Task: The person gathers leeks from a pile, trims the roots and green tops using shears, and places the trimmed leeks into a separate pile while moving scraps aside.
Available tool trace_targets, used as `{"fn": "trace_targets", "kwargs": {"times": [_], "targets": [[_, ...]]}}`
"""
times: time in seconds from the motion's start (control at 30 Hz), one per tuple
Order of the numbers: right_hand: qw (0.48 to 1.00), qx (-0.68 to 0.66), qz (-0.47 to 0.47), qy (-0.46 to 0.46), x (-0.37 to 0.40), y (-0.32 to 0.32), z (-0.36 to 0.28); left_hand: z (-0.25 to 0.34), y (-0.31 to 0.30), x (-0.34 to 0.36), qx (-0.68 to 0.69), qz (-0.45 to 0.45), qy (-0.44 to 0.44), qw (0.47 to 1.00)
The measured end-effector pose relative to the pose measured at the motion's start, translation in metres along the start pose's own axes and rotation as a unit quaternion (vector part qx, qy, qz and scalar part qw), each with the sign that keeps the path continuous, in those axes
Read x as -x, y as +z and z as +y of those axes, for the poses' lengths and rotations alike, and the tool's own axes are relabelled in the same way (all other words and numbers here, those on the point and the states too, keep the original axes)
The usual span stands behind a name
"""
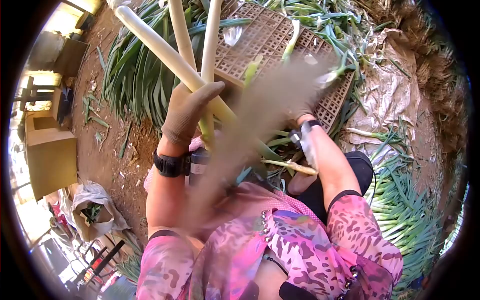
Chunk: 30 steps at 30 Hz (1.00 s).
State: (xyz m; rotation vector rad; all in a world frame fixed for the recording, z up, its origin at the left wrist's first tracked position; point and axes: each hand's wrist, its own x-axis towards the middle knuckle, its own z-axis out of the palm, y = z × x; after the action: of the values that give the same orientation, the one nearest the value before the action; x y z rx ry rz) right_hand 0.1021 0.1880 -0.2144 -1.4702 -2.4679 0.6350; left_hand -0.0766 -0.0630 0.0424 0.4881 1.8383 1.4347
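Note:
My left hand (186,112), in a brown work glove, is closed around three long green onions (155,45). Their thick white ends point up and away from me, while the green ends run down toward my lap. My right hand (298,111) is near the edge of a brown plastic crate (270,27). A blurred brown streak (260,115) crosses close to the camera and covers most of that hand, so its fingers are hidden. Below my right wrist is a thin, pale yellowish stalk (292,166). Loose onion pieces (291,42) lie on the crate.
A heap of green onion leaves (142,75) lies beyond my left hand. Many trimmed onions (400,215) are piled at my right, near a dirty plastic sheet (385,85). On the left are a wooden box (52,160) and a pale sack (97,212).

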Motion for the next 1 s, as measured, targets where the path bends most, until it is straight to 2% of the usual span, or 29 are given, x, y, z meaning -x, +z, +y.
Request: {"fn": "trace_targets", "kwargs": {"times": [0.07,0.1,0.13,0.23,0.27,0.3,0.33,0.37,0.4,0.43,0.47,0.5,0.53,0.6,0.63,0.67,0.73,0.77,0.83,0.87,0.9,0.97,1.0], "targets": [[0.991,-0.076,0.073,-0.082,-0.007,0.019,-0.027,-0.004,-0.003,0.0,0.016,-0.012,-0.012,1.0],[0.975,-0.198,0.065,-0.072,-0.012,0.017,-0.048,-0.005,-0.005,-0.002,0.024,-0.016,-0.014,0.999],[0.965,-0.211,0.103,-0.12,-0.028,0.018,-0.062,-0.006,-0.004,-0.003,0.039,-0.022,-0.016,0.999],[0.959,-0.237,0.142,-0.057,-0.057,-0.015,-0.103,-0.003,0.005,0.001,0.122,-0.057,-0.023,0.991],[0.975,-0.208,0.078,0.001,-0.068,-0.018,-0.108,0.001,0.008,0.005,0.17,-0.078,-0.037,0.982],[0.987,-0.137,0.074,0.038,-0.065,-0.013,-0.121,0.004,0.014,0.009,0.173,-0.055,-0.048,0.982],[0.992,-0.065,0.072,0.077,-0.052,-0.003,-0.136,-0.004,0.013,0.003,0.164,-0.07,-0.054,0.982],[0.997,-0.001,0.034,0.064,-0.052,0.016,-0.128,-0.013,0.012,-0.002,0.156,-0.086,-0.062,0.982],[0.997,0.063,-0.002,0.048,-0.054,0.036,-0.118,0.005,0.02,0.003,0.045,-0.063,-0.035,0.996],[0.997,0.072,-0.005,0.02,-0.055,0.052,-0.111,-0.007,0.017,-0.004,0.05,-0.071,-0.018,0.996],[0.999,0.029,0.003,-0.035,-0.061,0.06,-0.099,-0.019,0.014,-0.01,0.055,-0.079,-0.001,0.995],[0.995,-0.024,0.005,-0.101,-0.074,0.064,-0.088,-0.016,0.018,-0.008,0.163,-0.074,-0.036,0.983],[0.985,-0.066,-0.001,-0.158,-0.085,0.058,-0.076,-0.014,0.017,-0.008,0.121,-0.075,-0.009,0.99],[0.974,-0.034,-0.033,-0.222,-0.116,0.025,-0.065,-0.012,0.017,-0.008,0.055,-0.079,0.034,0.995],[0.967,0.03,-0.036,-0.25,-0.14,-0.011,-0.069,-0.011,0.017,-0.009,0.031,-0.08,0.053,0.995],[0.975,-0.047,0.041,-0.215,-0.165,-0.06,-0.083,-0.011,0.019,-0.009,0.027,-0.082,0.063,0.994],[0.939,-0.215,0.205,-0.171,-0.212,-0.162,-0.113,-0.013,0.022,-0.008,0.017,-0.086,0.074,0.993],[0.92,-0.378,0.087,-0.054,-0.206,-0.236,-0.145,-0.014,0.024,-0.007,0.013,-0.089,0.076,0.993],[0.942,-0.252,0.181,-0.127,-0.18,-0.31,-0.189,-0.017,0.029,-0.004,0.005,-0.093,0.08,0.992],[0.932,-0.205,0.166,-0.248,-0.17,-0.317,-0.196,-0.017,0.032,-0.004,0.002,-0.097,0.082,0.992],[0.924,-0.14,0.144,-0.324,-0.146,-0.313,-0.202,-0.016,0.036,-0.004,0.001,-0.101,0.086,0.991],[0.871,-0.028,0.105,-0.478,-0.097,-0.305,-0.214,-0.015,0.045,-0.003,0.002,-0.109,0.094,0.99],[0.864,0.029,0.086,-0.495,-0.088,-0.291,-0.209,-0.015,0.05,-0.002,0.001,-0.116,0.095,0.989]]}}
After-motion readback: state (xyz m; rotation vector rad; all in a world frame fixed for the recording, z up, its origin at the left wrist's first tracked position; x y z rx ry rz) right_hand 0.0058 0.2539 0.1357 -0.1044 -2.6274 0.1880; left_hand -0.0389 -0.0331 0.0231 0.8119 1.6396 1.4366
